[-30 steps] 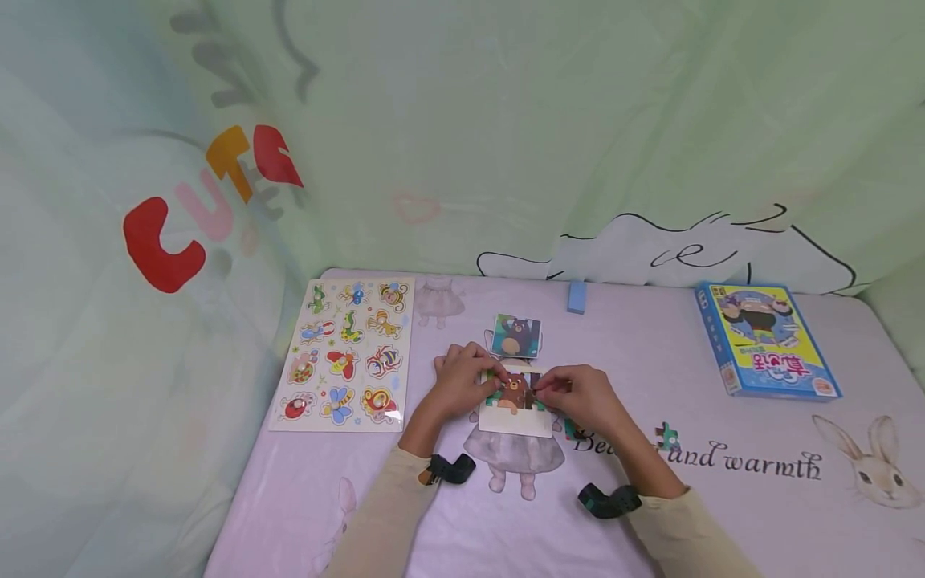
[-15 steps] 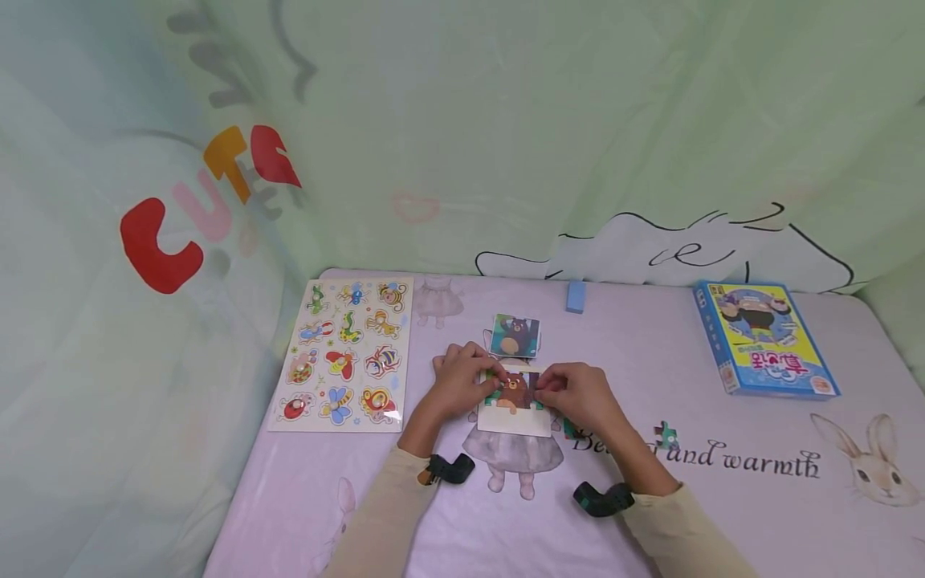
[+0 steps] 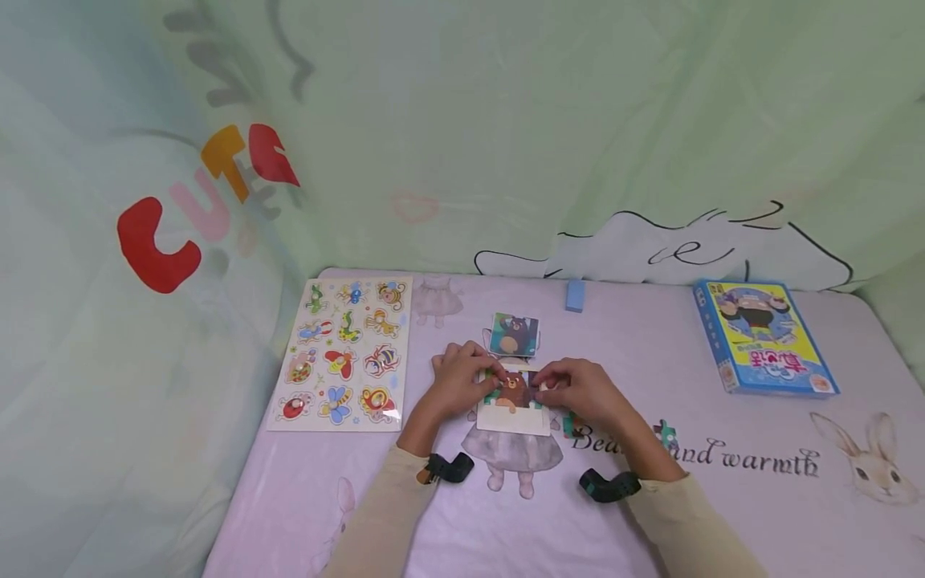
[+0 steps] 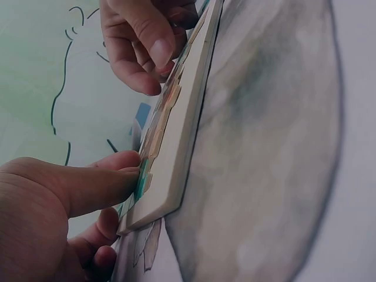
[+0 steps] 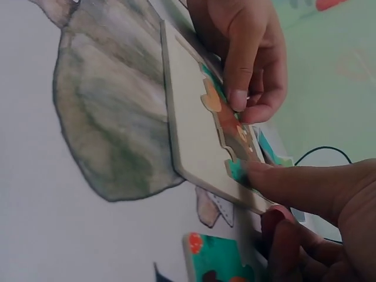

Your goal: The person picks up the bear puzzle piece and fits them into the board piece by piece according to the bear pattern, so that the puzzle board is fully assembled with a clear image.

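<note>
A pale puzzle board (image 3: 511,421) carries a partly filled bear picture (image 3: 514,389) on its far half; the near strip is bare. My left hand (image 3: 462,380) holds the board's left side, thumb and index finger at the edge of the picture. At the right side, my right hand (image 3: 585,392) has its thumb on a green-edged puzzle piece (image 5: 236,170), other fingers curled by the board's edge. Their exact contact is partly hidden. One loose puzzle piece (image 3: 573,425) lies just below the right hand, another (image 3: 666,434) farther right. Beyond the board lies a square bear picture (image 3: 515,335).
A board of insect pictures (image 3: 340,353) lies left of my left hand. A small blue block (image 3: 574,295) sits near the table's back edge. The blue and yellow box (image 3: 769,337) lies at the back right. A green curtain (image 3: 462,144) hangs behind.
My right hand has shifted slightly away from me along the board's right side, showing more of the loose piece beneath it. The left hand keeps its place.
</note>
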`<state>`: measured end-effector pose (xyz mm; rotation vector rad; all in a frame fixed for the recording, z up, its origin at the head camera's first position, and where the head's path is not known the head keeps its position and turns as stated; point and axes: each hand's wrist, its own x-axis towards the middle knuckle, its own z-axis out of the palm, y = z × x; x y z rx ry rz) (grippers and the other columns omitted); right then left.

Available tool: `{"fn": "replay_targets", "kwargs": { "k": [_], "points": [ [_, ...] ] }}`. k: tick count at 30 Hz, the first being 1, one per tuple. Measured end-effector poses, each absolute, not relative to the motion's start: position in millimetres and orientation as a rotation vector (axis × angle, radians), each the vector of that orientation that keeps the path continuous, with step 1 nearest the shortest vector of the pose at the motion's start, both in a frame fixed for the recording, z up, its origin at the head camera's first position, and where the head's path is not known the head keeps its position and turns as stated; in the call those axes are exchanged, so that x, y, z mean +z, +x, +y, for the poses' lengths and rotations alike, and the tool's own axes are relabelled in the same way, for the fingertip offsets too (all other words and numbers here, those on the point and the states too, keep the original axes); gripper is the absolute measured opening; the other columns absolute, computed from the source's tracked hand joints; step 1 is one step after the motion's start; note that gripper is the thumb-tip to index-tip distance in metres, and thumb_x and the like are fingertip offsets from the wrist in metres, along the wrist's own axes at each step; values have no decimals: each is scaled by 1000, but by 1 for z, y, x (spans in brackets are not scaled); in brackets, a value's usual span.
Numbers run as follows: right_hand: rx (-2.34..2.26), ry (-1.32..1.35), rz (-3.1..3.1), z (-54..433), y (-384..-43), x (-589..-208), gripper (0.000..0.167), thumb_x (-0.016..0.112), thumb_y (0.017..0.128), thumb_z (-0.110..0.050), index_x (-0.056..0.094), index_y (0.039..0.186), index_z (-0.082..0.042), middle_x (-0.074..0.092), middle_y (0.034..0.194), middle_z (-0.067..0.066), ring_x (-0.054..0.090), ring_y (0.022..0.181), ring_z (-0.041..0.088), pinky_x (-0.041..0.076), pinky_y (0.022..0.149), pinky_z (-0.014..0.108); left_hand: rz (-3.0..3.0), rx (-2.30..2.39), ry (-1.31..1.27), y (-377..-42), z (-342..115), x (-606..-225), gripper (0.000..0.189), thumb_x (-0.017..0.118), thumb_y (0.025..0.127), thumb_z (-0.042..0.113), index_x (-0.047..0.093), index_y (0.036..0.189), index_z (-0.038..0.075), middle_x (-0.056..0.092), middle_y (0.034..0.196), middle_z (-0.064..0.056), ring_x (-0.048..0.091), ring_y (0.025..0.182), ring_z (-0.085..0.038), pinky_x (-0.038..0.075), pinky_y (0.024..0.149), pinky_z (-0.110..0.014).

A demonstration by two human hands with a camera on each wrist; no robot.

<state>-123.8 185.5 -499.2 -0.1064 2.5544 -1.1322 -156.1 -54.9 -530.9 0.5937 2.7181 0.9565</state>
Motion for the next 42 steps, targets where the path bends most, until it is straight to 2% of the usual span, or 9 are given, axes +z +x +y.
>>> {"fn": "replay_targets", "kwargs": {
  "k": [5, 12, 17, 23, 26, 33, 42],
  "points": [
    [-1132, -171, 2549, 185, -124, -498, 17, 81, 83, -10, 78, 101, -12, 64, 95, 8, 52, 78, 19, 44, 66, 30, 2722, 957, 596, -156, -56, -530, 8, 70, 96, 30, 77, 98, 31, 57, 115, 4, 42, 109, -22, 25, 92, -47],
    [-1067, -228, 2610, 181, -124, -502, 13, 80, 82, -7, 79, 93, -14, 64, 93, 7, 50, 76, 18, 42, 64, 29, 2719, 958, 592, -156, -56, -532, 8, 69, 96, 30, 77, 97, 31, 56, 114, 4, 41, 108, -21, 24, 91, -46],
    [-1047, -266, 2662, 176, -122, -504, 8, 84, 80, -14, 78, 86, -15, 62, 88, 7, 49, 75, 17, 39, 65, 31, 2717, 965, 597, -156, -56, -533, 8, 69, 96, 29, 77, 96, 31, 56, 112, 4, 41, 107, -21, 24, 90, -46],
    [-955, -156, 2713, 167, -121, -502, 16, 87, 78, -25, 72, 77, -20, 56, 82, 3, 48, 81, 19, 37, 68, 33, 2724, 958, 603, -157, -55, -533, 7, 70, 96, 31, 77, 96, 31, 56, 112, 4, 42, 108, -21, 24, 91, -47],
    [-932, -105, 2714, 165, -121, -500, 15, 87, 78, -25, 73, 79, -21, 56, 85, 3, 49, 82, 20, 37, 67, 33, 2727, 953, 602, -157, -55, -533, 7, 70, 96, 31, 77, 97, 31, 56, 112, 4, 42, 109, -21, 25, 92, -47],
    [-963, -98, 2690, 162, -119, -497, 18, 87, 80, -21, 81, 97, -20, 62, 93, 6, 52, 85, 21, 40, 66, 32, 2725, 952, 597, -156, -55, -532, 7, 70, 96, 30, 76, 96, 32, 55, 113, 4, 42, 110, -22, 25, 92, -48],
    [-1018, -93, 2676, 164, -118, -499, 14, 87, 80, -20, 84, 94, -19, 66, 95, 2, 57, 87, 16, 44, 70, 32, 2724, 943, 599, -156, -55, -532, 8, 69, 97, 31, 76, 97, 32, 56, 115, 5, 42, 110, -21, 24, 93, -47]
  ]
}}
